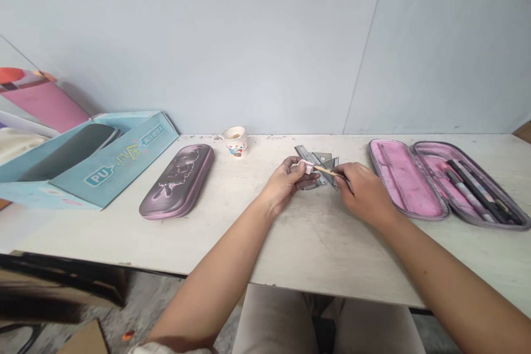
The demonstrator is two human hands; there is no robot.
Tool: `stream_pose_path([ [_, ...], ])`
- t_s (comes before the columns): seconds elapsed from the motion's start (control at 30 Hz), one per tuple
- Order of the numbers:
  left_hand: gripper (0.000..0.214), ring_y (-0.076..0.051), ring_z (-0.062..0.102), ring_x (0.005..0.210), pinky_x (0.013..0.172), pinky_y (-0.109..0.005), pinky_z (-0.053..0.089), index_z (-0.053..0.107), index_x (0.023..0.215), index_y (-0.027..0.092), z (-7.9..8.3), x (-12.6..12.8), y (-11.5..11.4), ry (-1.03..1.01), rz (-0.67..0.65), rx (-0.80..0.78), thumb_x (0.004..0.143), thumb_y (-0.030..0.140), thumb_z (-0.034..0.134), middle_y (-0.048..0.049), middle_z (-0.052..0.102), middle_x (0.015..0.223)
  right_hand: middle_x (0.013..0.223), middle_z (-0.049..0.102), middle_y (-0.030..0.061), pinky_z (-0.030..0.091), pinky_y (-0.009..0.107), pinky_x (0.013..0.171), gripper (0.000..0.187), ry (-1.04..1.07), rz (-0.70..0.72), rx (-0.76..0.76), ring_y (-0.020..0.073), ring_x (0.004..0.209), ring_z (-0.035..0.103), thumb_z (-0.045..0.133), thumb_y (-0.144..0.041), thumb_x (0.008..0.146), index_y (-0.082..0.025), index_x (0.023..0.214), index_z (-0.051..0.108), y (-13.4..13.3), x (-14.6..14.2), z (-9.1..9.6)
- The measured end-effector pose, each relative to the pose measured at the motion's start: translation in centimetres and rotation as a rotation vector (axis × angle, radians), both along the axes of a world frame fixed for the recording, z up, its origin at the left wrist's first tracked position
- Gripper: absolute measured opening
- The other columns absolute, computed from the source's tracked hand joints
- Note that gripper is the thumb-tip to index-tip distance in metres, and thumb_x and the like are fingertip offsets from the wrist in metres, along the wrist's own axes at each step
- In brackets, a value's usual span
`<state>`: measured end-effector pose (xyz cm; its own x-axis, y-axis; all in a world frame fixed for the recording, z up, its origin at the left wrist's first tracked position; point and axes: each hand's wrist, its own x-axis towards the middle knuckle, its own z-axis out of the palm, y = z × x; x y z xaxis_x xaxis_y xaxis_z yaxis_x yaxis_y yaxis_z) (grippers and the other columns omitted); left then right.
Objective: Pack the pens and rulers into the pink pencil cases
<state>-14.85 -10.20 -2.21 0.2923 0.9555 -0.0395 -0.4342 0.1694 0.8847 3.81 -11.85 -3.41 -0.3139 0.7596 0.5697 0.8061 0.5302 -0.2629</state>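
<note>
Head view: I confirm the right fingers (342, 178) grasping a pencil (324, 170) lying sideways, tip toward the pink eraser (307, 166) pinched by the left fingers (295, 168).

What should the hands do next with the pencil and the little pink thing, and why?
Probably push the wooden pencil a little further into the small pink piece, I think: the right hand holds the pencil with its end at the pink piece, and the left hand pinches that piece above the metal rulers.
</note>
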Motion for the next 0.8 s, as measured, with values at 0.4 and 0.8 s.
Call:
stream_pose_path([
  [0.4, 0.030, -0.010, 0.061, 0.063, 0.070, -0.028, 0.049, 0.045, 0.091, 0.017, -1.2, 1.1, 0.0, 0.225, -0.062, 0.156, 0.076, 0.035, 0.064, 0.0001, 0.061, 0.075, 0.084, 0.062, 0.0079, 0.034, 0.031, 0.071, 0.017, -0.208, -0.052, 0.104, 0.0207, 0.081, 0.051, 0.040, -0.020, 0.087, -0.015, 0.089, 0.057, 0.0, -0.3, -0.1],
  [0.8, 0.012, -0.009, 0.045, 0.059, 0.061, -0.023, 0.037, 0.040, 0.097, 0.019, 0.4, 1.6, -2.2, 0.681, -0.040, 0.629, 0.086, 0.018, 0.039, 0.0036, 0.047, 0.067, 0.061, 0.052, 0.0022, 0.025, 0.027, 0.055, 0.019, 0.104, 0.039, -0.225, 0.0134, 0.057, 0.043, 0.036, -0.021, 0.082, -0.018, 0.068, 0.049, -1.6, -0.7, 1.6],
])
